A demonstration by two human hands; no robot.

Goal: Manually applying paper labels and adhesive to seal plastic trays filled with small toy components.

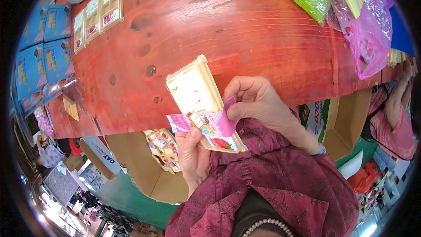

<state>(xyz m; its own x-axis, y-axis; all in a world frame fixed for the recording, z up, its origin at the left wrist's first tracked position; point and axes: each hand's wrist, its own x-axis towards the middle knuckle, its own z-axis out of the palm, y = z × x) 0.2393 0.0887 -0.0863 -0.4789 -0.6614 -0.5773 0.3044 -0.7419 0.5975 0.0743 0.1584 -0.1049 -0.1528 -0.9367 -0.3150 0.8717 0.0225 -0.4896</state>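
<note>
Above my lap, at the near table edge, is a shallow cream tray (pixel 210 83) filled with white pieces, tilted with its far end up. Around its lower half runs a pink printed paper band (pixel 223 125). My left hand (pixel 193 153) is closed on the tray's lower left side, with its thumb over the band. On the other side, my right hand (pixel 258 105) pinches the band's loose pink end between thumb and fingertips. A strawberry picture shows at the tray's lower end, below the band.
Similar filled trays (pixel 100 11) lie far left, near stacked blue boxes (pixel 57 57). A light wooden piece (pixel 70 107) sits near the left edge. Plastic bags (pixel 368 30) lie far right. Below the table stand cardboard boxes (pixel 144 175); the left one holds small packages (pixel 162 147). A co-worker's arm (pixel 397 98) is at right.
</note>
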